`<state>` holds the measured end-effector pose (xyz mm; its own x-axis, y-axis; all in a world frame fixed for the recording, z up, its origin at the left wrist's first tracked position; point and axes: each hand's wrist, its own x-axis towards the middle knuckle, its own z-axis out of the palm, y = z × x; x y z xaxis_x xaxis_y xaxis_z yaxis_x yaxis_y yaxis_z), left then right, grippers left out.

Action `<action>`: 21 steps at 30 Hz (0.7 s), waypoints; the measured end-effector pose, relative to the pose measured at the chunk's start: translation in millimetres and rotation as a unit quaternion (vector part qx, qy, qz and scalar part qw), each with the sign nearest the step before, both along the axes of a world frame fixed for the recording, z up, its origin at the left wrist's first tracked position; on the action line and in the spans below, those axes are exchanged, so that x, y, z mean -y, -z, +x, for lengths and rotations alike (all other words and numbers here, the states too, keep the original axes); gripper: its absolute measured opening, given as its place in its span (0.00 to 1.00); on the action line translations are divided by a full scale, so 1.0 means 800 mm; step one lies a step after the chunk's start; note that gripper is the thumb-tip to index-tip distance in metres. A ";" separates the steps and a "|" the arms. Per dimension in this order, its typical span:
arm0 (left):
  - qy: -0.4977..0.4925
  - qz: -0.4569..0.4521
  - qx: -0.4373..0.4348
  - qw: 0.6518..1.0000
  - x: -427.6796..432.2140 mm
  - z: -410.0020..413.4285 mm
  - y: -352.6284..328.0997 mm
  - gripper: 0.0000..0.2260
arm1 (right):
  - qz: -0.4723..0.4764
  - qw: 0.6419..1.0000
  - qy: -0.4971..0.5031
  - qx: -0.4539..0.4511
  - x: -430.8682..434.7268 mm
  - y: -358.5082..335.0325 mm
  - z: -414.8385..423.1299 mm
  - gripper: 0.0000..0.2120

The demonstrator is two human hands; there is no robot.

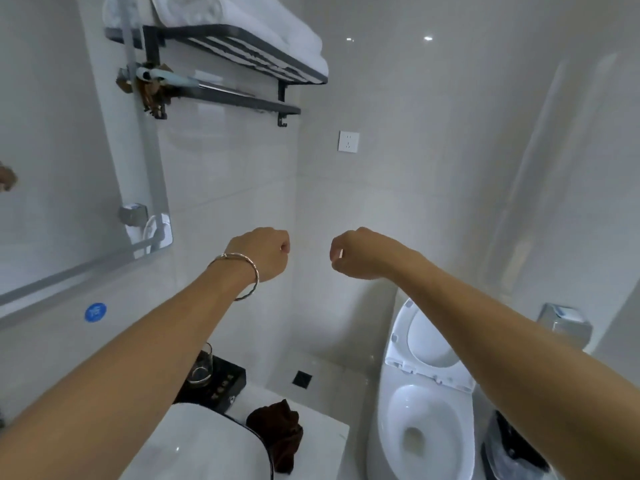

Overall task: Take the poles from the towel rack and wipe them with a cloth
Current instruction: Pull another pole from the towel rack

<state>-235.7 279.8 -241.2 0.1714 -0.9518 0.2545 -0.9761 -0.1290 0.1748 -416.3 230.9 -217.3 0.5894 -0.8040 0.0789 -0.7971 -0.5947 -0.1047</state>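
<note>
None of the task looks done yet, as far as I can judge. The poles [239, 100] sit in the rack [221, 60] high on the far left wall, under the folded towels [242, 19], and I can see nothing of them taken out. The cloth [277, 434] lies crumpled on the near counter [329, 433], just right of the sink [207, 441], well below my reach for now.

My left hand [263, 252] and right hand [356, 254] are raised side by side in front of the far wall, a gap between them, below the rack and apart from it. The fingers [282, 247] of both are curled into loose fists and grip nothing that I can make out.

Everything is left to do: reach up, free a pole, pick up the cloth and wipe, then likely the other poles in turn.
</note>
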 end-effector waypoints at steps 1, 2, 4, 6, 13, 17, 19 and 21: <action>-0.004 0.004 0.005 1.000 0.010 0.008 0.002 0.13 | 0.004 1.000 -0.004 -0.003 0.016 0.001 0.009 0.11; -0.010 0.005 0.009 1.000 0.020 0.017 0.003 0.13 | 0.006 1.000 -0.010 -0.001 0.032 0.002 0.019 0.11; -0.026 -0.002 0.011 1.000 0.037 0.036 0.003 0.13 | 0.010 0.999 -0.029 0.008 0.066 0.003 0.044 0.11; -0.046 -0.013 0.007 0.999 0.051 0.058 0.002 0.14 | 0.016 0.998 -0.060 -0.003 0.097 0.006 0.076 0.12; -0.186 -0.030 0.041 0.981 0.103 0.145 -0.049 0.16 | -0.061 0.979 -0.192 -0.025 0.218 -0.049 0.215 0.12; -0.256 -0.071 0.104 0.958 0.156 0.180 -0.112 0.17 | -0.086 0.956 -0.280 0.035 0.282 -0.095 0.284 0.13; -0.276 -0.083 0.142 0.947 0.189 0.191 -0.145 0.17 | -0.085 0.943 -0.319 0.047 0.310 -0.102 0.305 0.13; -0.291 -0.090 0.191 0.933 0.222 0.204 -0.176 0.16 | -0.084 0.934 -0.345 0.043 0.342 -0.100 0.321 0.13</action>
<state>-72.8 102.5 -100.2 0.5099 -0.6612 0.5504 -0.7449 -0.6593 -0.1019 -159.3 -42.3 -137.5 0.9483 -0.2064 0.2412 -0.2105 -0.9775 -0.0089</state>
